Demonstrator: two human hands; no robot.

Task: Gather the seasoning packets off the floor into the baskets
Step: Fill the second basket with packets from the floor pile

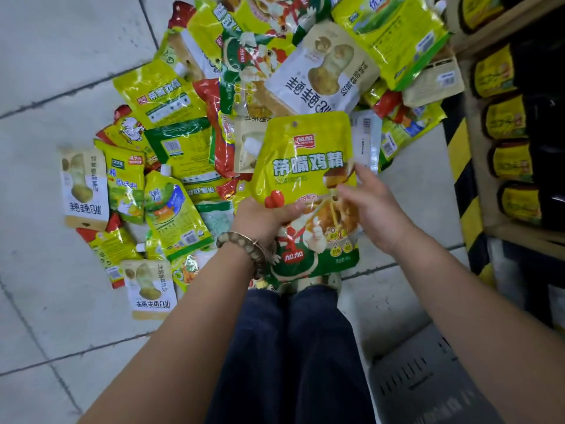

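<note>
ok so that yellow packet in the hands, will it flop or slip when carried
Probably fairly stiff: the yellow packet keeps a flat shape though the left hand grips just its left side. Its glossy film shows glare, so it may be slippery. The right hand at its right edge hints it wants two-handed steadying.

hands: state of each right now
Left hand: grips the yellow packet.
Right hand: open, fingers touching the packet's right edge.

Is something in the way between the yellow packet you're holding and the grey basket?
Only the person's right forearm, crossing above the grey basket. Nothing else visible lies between basket and the yellow packet the left hand grips.
</note>
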